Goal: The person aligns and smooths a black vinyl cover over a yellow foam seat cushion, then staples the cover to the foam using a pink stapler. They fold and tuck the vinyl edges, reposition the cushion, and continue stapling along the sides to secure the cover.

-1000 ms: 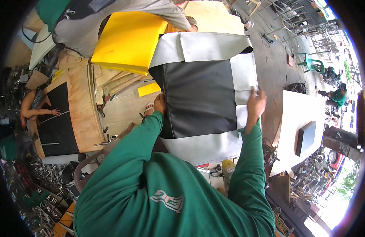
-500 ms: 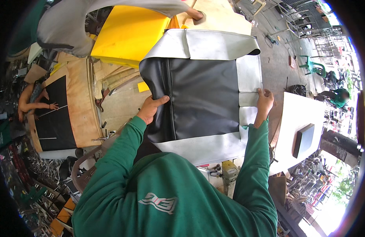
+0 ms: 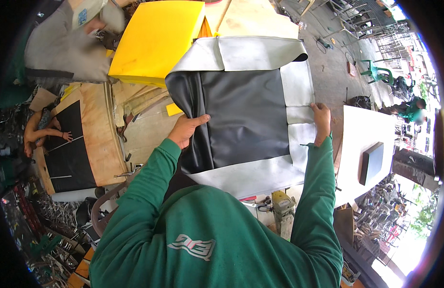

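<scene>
Stretched in front of me is a sewn black leatherette cover point(image 3: 246, 115). Its edges are turned back, showing the pale grey backing, and a stitched seam runs down near its left side. My left hand point(image 3: 186, 129) grips the left edge, thumb on top of the black face and fingers hidden beneath. At the right edge, my right hand point(image 3: 321, 122) has its fingers closed on the grey backing. A yellow foam block point(image 3: 157, 41) lies just beyond the cover's upper left corner, on the worktable.
A co-worker point(image 3: 68, 43) in grey leans in at the upper left. Another person's hands rest on black sheet point(image 3: 68, 144) over a board at left. A stapler-like tool point(image 3: 283, 206) and scissors lie close to me. At right, a white board point(image 3: 361, 168) bears a dark pad.
The co-worker's arm has drawn back from over the foam block, and their head now shows. The cover has shifted slightly left. My right hand has turned a little at the edge.
</scene>
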Demonstrator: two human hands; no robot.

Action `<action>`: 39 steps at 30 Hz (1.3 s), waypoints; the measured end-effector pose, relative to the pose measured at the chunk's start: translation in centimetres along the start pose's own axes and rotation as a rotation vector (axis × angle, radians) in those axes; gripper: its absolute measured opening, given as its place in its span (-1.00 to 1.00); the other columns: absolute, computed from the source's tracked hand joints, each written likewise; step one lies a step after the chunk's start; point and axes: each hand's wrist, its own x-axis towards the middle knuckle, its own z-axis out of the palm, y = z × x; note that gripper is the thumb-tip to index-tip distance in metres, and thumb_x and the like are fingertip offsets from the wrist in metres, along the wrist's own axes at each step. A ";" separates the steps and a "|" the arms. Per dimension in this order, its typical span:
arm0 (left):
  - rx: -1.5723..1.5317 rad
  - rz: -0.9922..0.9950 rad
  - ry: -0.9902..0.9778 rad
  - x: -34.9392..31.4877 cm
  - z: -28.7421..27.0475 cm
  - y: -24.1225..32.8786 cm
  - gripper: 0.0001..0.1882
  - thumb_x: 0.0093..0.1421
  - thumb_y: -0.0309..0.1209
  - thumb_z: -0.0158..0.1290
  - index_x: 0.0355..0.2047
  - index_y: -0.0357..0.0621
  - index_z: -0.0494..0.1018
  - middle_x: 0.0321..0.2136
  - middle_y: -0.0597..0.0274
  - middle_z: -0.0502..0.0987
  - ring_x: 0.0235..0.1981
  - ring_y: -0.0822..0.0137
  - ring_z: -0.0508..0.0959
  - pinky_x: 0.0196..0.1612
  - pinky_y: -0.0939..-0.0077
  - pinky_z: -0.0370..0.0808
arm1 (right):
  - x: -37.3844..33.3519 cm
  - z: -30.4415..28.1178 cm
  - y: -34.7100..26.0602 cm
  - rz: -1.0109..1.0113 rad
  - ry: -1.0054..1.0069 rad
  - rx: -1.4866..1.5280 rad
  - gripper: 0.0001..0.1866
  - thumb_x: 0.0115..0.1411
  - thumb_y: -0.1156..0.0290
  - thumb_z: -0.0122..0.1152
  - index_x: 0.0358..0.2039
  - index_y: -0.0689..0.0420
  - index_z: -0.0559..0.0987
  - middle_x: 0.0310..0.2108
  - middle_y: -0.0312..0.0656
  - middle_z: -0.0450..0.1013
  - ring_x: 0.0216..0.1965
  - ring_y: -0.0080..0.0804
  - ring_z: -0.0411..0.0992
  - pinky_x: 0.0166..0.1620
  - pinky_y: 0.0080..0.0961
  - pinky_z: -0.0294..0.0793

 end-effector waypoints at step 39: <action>0.016 0.149 0.500 6.3 -3.4 -6.9 -0.41 0.45 -0.02 0.26 0.16 -0.35 0.62 -0.01 0.02 0.72 0.01 0.23 0.69 0.16 0.27 0.57 | -0.3 2.2 0.5 0.044 0.072 -0.025 -0.49 0.49 0.06 0.16 0.08 0.29 0.68 -0.02 0.25 0.67 0.02 0.23 0.63 0.13 -0.04 0.54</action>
